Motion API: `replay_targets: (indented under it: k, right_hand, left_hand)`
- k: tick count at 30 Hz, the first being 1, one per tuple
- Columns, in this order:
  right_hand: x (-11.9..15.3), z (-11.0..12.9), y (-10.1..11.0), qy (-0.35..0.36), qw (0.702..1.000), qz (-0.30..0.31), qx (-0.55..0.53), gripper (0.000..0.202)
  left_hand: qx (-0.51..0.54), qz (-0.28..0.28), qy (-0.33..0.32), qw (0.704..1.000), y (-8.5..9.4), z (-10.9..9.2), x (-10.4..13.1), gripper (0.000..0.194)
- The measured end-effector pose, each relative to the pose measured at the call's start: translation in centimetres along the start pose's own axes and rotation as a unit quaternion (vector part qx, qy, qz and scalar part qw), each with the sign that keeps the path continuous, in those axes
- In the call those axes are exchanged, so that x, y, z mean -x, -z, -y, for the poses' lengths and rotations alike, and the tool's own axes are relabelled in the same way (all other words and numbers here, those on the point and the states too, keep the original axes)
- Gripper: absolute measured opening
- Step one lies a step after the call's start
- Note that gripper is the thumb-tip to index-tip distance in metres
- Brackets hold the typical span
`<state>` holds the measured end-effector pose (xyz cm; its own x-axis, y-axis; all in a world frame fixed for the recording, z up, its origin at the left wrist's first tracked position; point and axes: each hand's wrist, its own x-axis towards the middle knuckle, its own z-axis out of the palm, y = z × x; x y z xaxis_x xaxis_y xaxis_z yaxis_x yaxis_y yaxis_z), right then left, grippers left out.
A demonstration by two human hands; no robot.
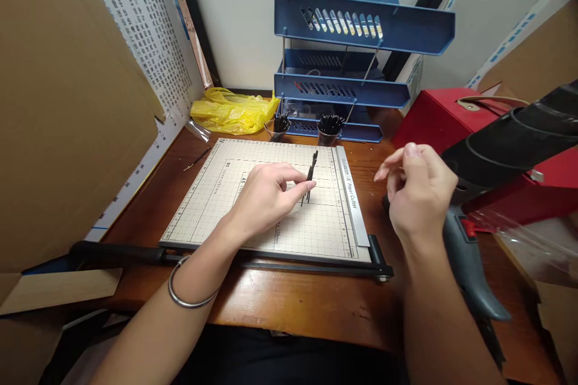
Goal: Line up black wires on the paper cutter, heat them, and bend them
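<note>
Between the thumb and fingers of my left hand (275,195) is a small bundle of thin black strips (311,174), held upright above the paper cutter (217,204). My right hand (418,192) is raised to the right of the cutter, its fingers curled in and the thumb uppermost; whether anything small is between the fingertips cannot be made out. Behind the cutter stand two small cups, a left cup (276,133) and a right cup (328,137), both filled with black strips. A single dark strip (197,158) lies on the table left of the cutter.
A blue tiered tray rack (361,27) stands at the back, beside a yellow plastic bag (232,111). On the right are a red box (433,111) and a grey-black heat-gun-like tool (469,264). The cutter's black handle (120,252) extends left along the wooden table's (298,307) front.
</note>
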<state>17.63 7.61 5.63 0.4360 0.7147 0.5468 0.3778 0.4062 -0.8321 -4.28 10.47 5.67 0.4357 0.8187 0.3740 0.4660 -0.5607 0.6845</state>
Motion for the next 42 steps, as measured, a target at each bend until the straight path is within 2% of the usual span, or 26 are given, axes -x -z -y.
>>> replay_targets:
  k: [3,11,14,18,24,28,36,40,42]
  right_hand:
    - [-0.1,-0.4,-0.1,0.007,0.999,-0.001,-0.042,0.019]
    - [0.6,0.1,-0.3,0.016,0.995,0.054,0.077,0.014]
    - [0.9,0.4,-0.3,0.012,0.986,0.137,0.094,0.011]
    - [1.2,0.7,-0.5,0.029,0.946,0.293,0.138,0.013]
    - [1.6,0.6,-1.0,0.025,0.914,0.362,0.184,0.029]
    - [1.6,0.9,-1.0,0.036,0.895,0.410,0.173,0.021]
    - [1.5,0.5,-1.0,0.038,0.896,0.417,0.148,0.027]
    - [1.6,0.1,-1.0,0.043,0.906,0.395,0.142,0.018]
    - [1.8,0.0,-1.0,0.029,0.911,0.387,0.139,0.025]
  left_hand:
    - [0.007,-0.004,-0.009,1.000,-0.1,-0.1,0.1,0.026]
    - [-0.003,0.014,-0.026,1.000,-0.3,0.1,0.1,0.026]
    - [0.000,0.010,-0.028,1.000,-0.3,0.1,0.1,0.023]
    - [-0.019,0.023,-0.036,0.999,-0.3,0.2,0.0,0.022]
    - [-0.026,0.055,-0.028,0.998,-0.3,0.4,0.0,0.020]
    - [-0.036,0.068,-0.027,0.997,-0.4,0.5,0.0,0.018]
    - [-0.043,0.094,-0.027,0.994,-0.3,0.6,0.2,0.022]
    - [-0.046,0.094,0.009,0.995,-0.2,0.4,0.3,0.024]
    - [-0.045,0.091,0.024,0.995,-0.2,0.4,0.3,0.023]
